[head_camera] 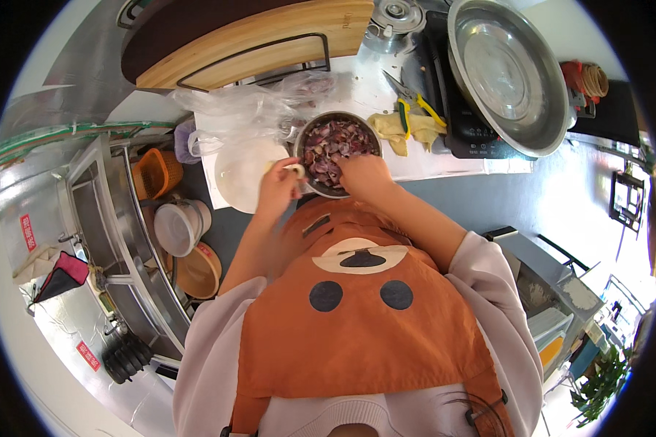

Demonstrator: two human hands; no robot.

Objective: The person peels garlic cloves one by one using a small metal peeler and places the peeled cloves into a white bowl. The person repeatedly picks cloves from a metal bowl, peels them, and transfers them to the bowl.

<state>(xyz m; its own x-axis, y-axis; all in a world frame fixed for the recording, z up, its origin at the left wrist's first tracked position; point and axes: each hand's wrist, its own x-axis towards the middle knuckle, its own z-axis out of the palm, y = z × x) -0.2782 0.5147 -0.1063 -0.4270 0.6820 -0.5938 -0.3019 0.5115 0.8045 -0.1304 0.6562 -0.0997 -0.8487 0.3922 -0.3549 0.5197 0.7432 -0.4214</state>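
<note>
A round steel bowl (380,143) near the table's front edge is filled with chopped reddish-purple meat pieces (336,143). My right hand (366,173) reaches over its near right side, fingertips among the pieces; whether they grip one is hidden. At the bowl's left rim my left hand (279,185) pinches a small pale strip-like item (293,169), whose kind I cannot tell. Below and behind that hand lies a white round plate or lid (238,183). Kitchen scissors (410,101) with yellow and green handles rest on a yellow cloth (385,127), right of the bowl.
Clear plastic bags (240,109) spread behind the left hand. Wooden boards (251,38) stand in a black rack at the back. A large steel basin (557,109) sits on an induction cooker (470,131) at the right. Left and lower are a metal sink frame (134,235) and buckets (177,229).
</note>
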